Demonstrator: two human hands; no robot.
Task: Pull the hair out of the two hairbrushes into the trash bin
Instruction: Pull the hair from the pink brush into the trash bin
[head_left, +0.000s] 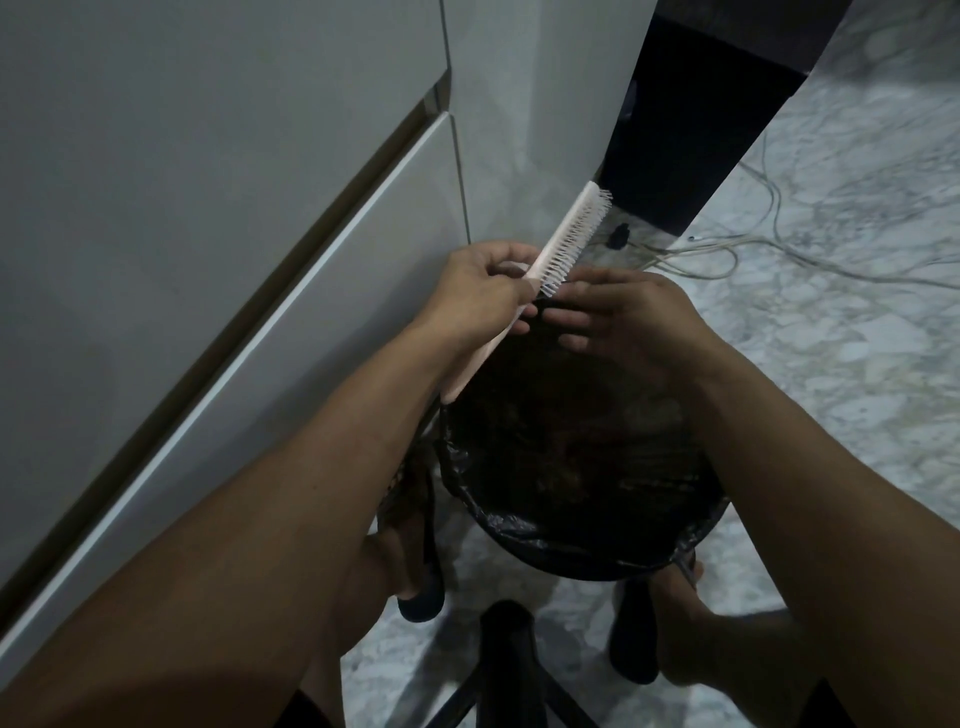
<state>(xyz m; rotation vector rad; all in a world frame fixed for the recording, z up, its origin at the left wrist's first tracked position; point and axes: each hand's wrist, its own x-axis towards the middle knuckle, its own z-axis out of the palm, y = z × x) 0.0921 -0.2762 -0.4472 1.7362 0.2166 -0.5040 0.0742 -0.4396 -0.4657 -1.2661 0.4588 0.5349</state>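
Note:
A pale pink hairbrush (566, 236) with white bristles is held over the trash bin (582, 540), which is lined with a black bag. My left hand (478, 291) grips the brush around its middle, head pointing up and away, handle sticking down past my wrist. My right hand (618, 317) is at the lowest bristles, fingers curled against a small dark tuft of hair (545, 307). Whether the fingers pinch the hair is hidden. Only one brush is in view. The bin's inside is dark with brownish contents.
White cabinet doors (208, 208) rise at the left. A marbled floor (831, 312) carries loose white cables (779, 249) at the right. A dark panel (691, 135) stands behind. A black chair base (509, 665) and my feet lie below the bin.

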